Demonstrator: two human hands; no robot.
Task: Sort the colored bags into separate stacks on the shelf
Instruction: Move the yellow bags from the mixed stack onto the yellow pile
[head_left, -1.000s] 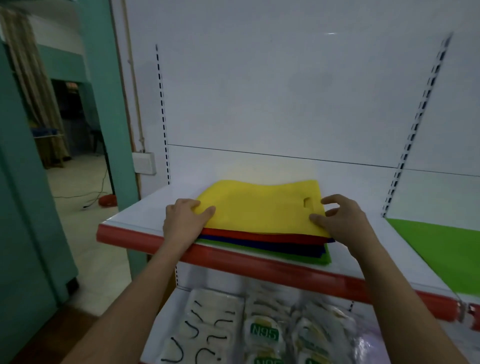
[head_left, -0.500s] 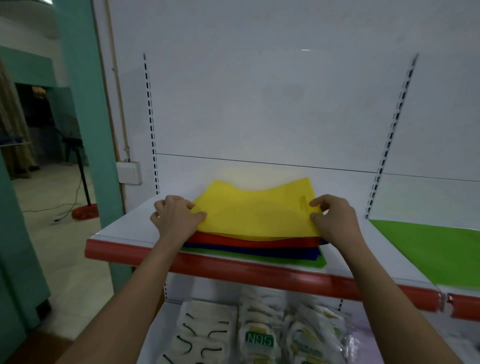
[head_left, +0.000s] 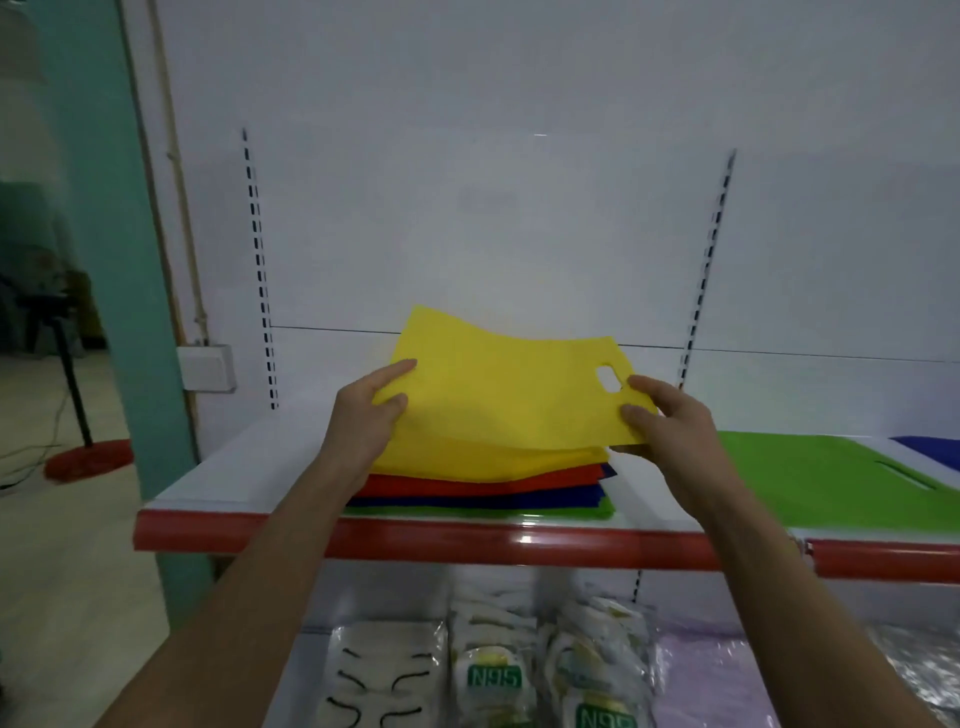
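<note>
Hands first: our left hand (head_left: 371, 410) pinches the near left corner of the top yellow bag (head_left: 498, 389), and our right hand (head_left: 662, 423) pinches its right edge just below the handle cut-out, so the sheet hangs lifted and tilted above the mixed pile (head_left: 483, 480) on the shelf (head_left: 218, 483). We should keep both pinches level, peel only one layer, and check that the yellow beneath stays down. Green bag (head_left: 810, 478) and blue bag (head_left: 930, 447) already lie apart to the right; yellow needs its own spot. Below, packets (head_left: 493, 675) carry mirrored green lettering, perhaps "SGN".
</note>
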